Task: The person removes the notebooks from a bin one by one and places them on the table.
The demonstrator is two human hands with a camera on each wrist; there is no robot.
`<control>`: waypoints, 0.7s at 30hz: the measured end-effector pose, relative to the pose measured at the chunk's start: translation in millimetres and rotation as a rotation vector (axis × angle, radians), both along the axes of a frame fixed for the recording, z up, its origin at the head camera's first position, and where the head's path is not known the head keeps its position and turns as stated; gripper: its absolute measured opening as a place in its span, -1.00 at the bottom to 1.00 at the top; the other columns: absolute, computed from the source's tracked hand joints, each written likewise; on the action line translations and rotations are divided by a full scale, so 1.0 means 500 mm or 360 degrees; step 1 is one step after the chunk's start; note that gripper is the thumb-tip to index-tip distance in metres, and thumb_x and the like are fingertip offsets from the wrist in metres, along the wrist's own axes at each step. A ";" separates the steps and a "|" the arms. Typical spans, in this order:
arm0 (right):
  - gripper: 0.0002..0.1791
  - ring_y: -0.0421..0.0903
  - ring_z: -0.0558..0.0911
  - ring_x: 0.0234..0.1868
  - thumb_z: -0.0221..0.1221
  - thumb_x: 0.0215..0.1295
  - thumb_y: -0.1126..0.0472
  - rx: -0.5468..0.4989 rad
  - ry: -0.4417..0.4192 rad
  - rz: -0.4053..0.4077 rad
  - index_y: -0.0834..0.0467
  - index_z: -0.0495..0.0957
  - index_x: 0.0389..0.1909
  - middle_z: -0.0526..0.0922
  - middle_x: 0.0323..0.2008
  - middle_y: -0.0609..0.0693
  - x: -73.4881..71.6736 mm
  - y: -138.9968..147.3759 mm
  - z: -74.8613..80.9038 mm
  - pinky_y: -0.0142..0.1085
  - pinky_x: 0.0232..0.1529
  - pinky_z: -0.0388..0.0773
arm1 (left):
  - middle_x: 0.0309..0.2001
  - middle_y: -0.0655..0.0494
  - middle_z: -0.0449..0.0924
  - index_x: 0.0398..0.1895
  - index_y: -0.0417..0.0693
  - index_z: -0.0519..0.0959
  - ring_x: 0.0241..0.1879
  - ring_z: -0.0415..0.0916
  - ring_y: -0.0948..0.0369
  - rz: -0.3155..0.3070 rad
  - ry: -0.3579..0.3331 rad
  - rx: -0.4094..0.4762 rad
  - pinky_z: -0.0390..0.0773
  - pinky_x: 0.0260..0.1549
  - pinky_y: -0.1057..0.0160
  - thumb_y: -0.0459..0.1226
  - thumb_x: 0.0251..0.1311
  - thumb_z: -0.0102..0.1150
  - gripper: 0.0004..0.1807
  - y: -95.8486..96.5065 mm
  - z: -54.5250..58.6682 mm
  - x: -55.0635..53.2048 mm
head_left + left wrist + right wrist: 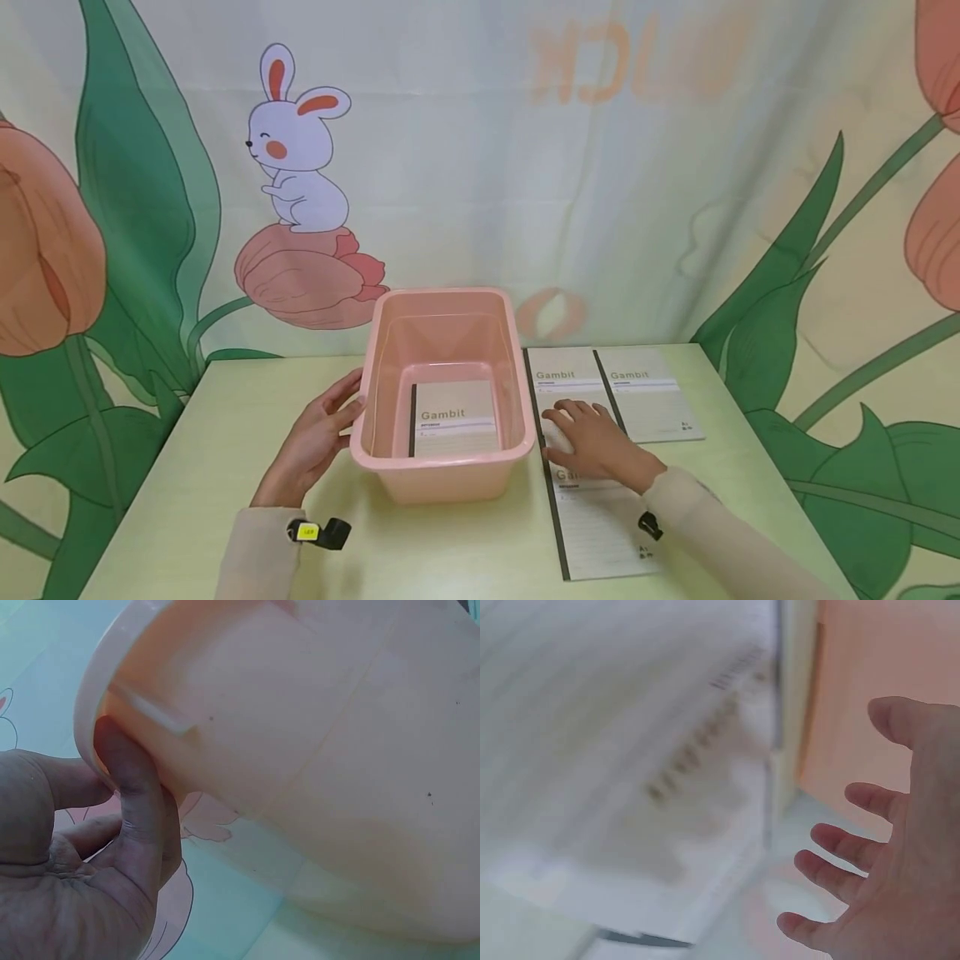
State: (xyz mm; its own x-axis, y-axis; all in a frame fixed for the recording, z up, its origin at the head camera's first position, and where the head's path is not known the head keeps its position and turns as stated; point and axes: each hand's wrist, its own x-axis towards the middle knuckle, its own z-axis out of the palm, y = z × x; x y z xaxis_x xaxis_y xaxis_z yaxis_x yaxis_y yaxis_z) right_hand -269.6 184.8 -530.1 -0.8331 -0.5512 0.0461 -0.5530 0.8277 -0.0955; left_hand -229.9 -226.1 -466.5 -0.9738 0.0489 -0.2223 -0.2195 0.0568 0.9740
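My left hand holds the left rim of a pink plastic basin. In the left wrist view, its thumb and fingers pinch the basin's rim from both sides. A Gambit notebook with a dark spine lies flat inside the basin. My right hand, fingers spread, is over the notebooks to the right of the basin and grips nothing. It partly hides the front notebook and the one behind it. The right wrist view shows the fingers apart beside a blurred notebook cover.
A third notebook lies at the back right, side by side with the middle one. The pale green table ends at a hanging cloth printed with a rabbit and tulips, close behind the basin.
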 end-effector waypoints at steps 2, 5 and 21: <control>-0.35 0.14 0.43 0.31 0.17 0.31 -0.17 -0.0017 0.0050 0.0036 0.02 0.36 0.34 0.41 0.29 0.10 0.005 0.003 0.026 0.21 0.21 0.39 | 0.56 0.11 0.05 0.55 0.27 0.07 0.40 0.29 -0.05 0.0001 0.0002 0.0002 0.61 0.10 0.11 -0.12 0.45 -0.01 -0.35 0.000 -0.001 0.001; -0.34 0.14 0.43 0.32 0.22 0.29 -0.14 -0.0035 0.0129 0.0075 0.01 0.36 0.35 0.39 0.31 0.11 0.011 0.008 0.070 0.18 0.23 0.40 | 0.56 0.11 0.05 0.55 0.27 0.07 0.40 0.29 -0.04 0.0004 -0.0002 0.0007 0.60 0.11 0.09 -0.12 0.45 -0.01 -0.35 0.000 -0.001 0.002; -0.30 0.07 0.20 0.51 0.00 0.40 -0.26 0.0044 0.0353 0.0118 -0.08 0.22 0.47 0.18 0.51 0.02 0.019 0.004 0.264 0.29 0.44 0.02 | 0.56 0.08 0.04 0.56 0.27 0.05 0.40 0.29 -0.05 -0.0021 0.0017 -0.0012 0.62 0.03 0.22 -0.12 0.45 -0.01 -0.34 -0.001 0.005 0.004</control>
State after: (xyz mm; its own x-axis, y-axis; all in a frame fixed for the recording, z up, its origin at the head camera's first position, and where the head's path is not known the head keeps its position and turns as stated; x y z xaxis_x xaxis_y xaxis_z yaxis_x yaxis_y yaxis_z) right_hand -260.0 187.0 -398.2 -0.7614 -0.6142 0.2073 -0.6173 0.7846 0.0572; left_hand -228.1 -226.4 -464.2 -0.9754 0.0599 -0.2124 -0.2084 0.0668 0.9758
